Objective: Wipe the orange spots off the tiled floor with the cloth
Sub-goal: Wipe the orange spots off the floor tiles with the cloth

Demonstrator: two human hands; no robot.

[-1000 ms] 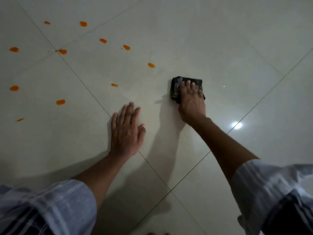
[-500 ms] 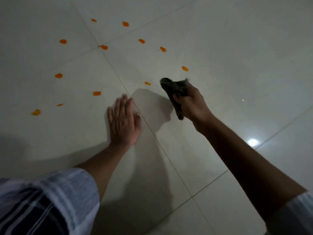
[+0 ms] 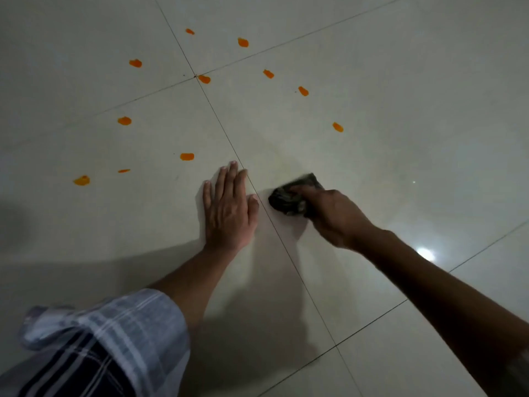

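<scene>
**Cloth back down on the tile, spots still waiting**

Half a second earlier the right hand [image 3: 335,216] had the cloth [image 3: 294,197] lifted off the floor [image 3: 400,110]; at this moment it had come down again, pressing the bunched cloth onto the tile just right of the grout line [image 3: 274,230]. The small spot that had lain near there no longer showed, though the cloth may simply have covered it.

The floor was glossy pale tile. The left hand [image 3: 229,210] lay flat and spread on it, holding nothing, bracing the person, its thumb almost at the grout line and just beside the cloth. The right hand's fingers were closed over the cloth's top, gripping it in a wad.

The cloth looked dark, soft and light; it would crumple rather than hold shape, so a grip over the bunched top with the palm pushing down seemed best. The spots [image 3: 187,156] remained scattered ahead and to the left, about eleven in view, the nearest just beyond the left fingertips [image 3: 233,164]. Most of the task looked undone.
</scene>
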